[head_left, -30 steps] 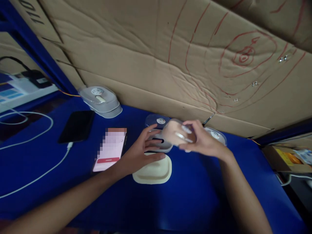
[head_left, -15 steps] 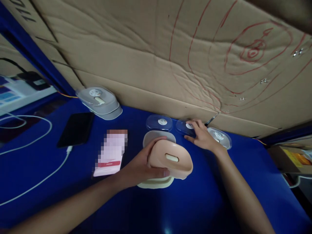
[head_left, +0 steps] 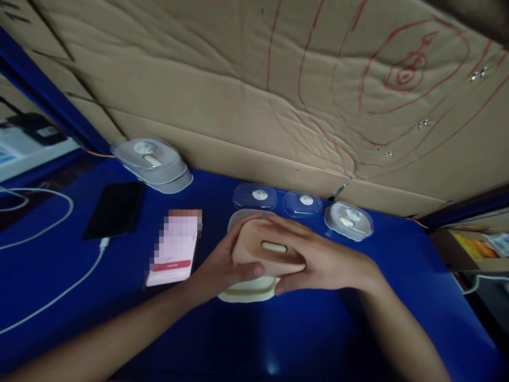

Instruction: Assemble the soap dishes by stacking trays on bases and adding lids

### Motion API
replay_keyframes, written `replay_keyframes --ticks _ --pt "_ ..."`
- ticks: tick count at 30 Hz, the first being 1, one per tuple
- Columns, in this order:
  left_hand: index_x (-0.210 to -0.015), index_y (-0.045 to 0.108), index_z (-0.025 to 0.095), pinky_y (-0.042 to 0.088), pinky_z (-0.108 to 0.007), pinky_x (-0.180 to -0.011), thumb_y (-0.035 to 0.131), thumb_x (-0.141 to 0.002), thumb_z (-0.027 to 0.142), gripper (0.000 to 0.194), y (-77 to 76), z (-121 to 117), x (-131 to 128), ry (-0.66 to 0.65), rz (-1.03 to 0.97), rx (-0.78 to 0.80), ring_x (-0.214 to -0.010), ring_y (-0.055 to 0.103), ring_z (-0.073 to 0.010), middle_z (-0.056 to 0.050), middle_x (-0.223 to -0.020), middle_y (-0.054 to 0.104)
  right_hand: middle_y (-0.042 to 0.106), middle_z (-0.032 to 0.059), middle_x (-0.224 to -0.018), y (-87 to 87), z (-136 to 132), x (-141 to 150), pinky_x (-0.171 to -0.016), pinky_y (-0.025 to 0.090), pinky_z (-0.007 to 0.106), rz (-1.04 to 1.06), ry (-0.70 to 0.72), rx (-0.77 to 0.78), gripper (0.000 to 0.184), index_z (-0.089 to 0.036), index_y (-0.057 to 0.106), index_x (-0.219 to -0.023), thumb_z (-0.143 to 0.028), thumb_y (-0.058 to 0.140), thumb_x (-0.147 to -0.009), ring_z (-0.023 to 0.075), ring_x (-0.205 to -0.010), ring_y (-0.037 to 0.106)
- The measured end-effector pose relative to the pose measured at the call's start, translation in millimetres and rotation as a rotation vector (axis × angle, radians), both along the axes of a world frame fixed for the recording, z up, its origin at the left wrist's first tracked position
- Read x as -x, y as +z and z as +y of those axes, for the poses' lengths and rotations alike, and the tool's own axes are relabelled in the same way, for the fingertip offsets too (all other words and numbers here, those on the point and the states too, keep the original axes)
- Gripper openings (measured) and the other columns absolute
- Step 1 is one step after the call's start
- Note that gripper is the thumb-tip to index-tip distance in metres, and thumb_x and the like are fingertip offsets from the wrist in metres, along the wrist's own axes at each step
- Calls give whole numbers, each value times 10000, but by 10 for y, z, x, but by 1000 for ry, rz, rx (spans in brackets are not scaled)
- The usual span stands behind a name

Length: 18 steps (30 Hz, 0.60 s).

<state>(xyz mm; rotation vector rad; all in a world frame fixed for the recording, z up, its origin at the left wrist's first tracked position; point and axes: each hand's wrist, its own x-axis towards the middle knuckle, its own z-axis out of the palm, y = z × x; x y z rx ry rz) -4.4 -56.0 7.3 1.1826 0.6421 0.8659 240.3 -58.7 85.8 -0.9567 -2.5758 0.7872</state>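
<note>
Between my two hands, a peach oval soap box (head_left: pixel 274 260) is held tilted above the table, a cream-coloured slot in its middle. My left hand (head_left: pixel 234 265) grips its left side, thumb at the front. Wrapped over its right and far side is my right hand (head_left: pixel 318 254), thumb low in front. Beneath it a cream oval tray (head_left: pixel 248 292) lies on the table, partly hidden. A grey oval piece (head_left: pixel 238 216) peeks out behind my left fingers. Two clear lids with round stickers, a left lid (head_left: pixel 246 197) and a right lid (head_left: pixel 296 204), lie farther back.
A lidded grey box (head_left: pixel 348 222) sits at back right, and stacked grey boxes (head_left: pixel 159 172) at back left. A lit phone (head_left: pixel 177 249) and a dark phone (head_left: pixel 115 209) on a white cable (head_left: pixel 87 278) lie left. A cardboard wall (head_left: pixel 199 95) closes the back.
My right hand has left the right clear lid and come back to grip the peach soap box. My left hand still holds the box. The view has shifted slightly.
</note>
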Motion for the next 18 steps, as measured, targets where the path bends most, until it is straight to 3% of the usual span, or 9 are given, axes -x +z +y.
replay_keyframes --ticks 4,8,13,16,18 --pt "-1567 439 331 552 -514 -1090 925 -719 552 1002 -23 -26 -4 -37 -72 85 -1400 572 -411 -125 -1571 550 477 108 -1645 5 -60 71 -1269 379 511 14 30 30 738 -263 411 -1612 -410 744 -971 273 -1599 314" --pt "-1538 484 286 513 -506 -1128 922 -731 534 951 -3 -47 -49 -46 -65 112 -1392 582 -395 -138 -1545 578 441 94 -1672 7 5 -54 -1275 371 478 12 41 111 680 -263 400 -1623 -395 680 -1017 247 -1593 328" --pt "-1568 434 290 475 -506 -1171 949 -722 412 997 87 -136 -50 -182 -97 118 -1454 527 -378 -138 -1580 543 512 52 -1626 227 -24 -286 -1214 456 471 18 -47 149 509 -317 471 -1585 -424 523 -1090 246 -1495 499" --pt "-1621 336 343 472 -530 -1172 935 -744 376 1062 105 -215 -9 -216 -28 67 -1465 519 -361 -125 -1613 505 502 46 -1627 310 -47 -512 -1205 459 511 -28 -119 130 540 -353 524 -1543 -472 626 -1027 288 -1512 474" --pt "-1627 320 362 478 -553 -1165 931 -745 393 1074 94 -265 18 -259 68 9 -1455 531 -363 -126 -1638 471 500 70 -1612 258 -27 -663 -1224 428 536 -94 -164 96 582 -341 579 -1486 -485 735 -944 313 -1535 434"
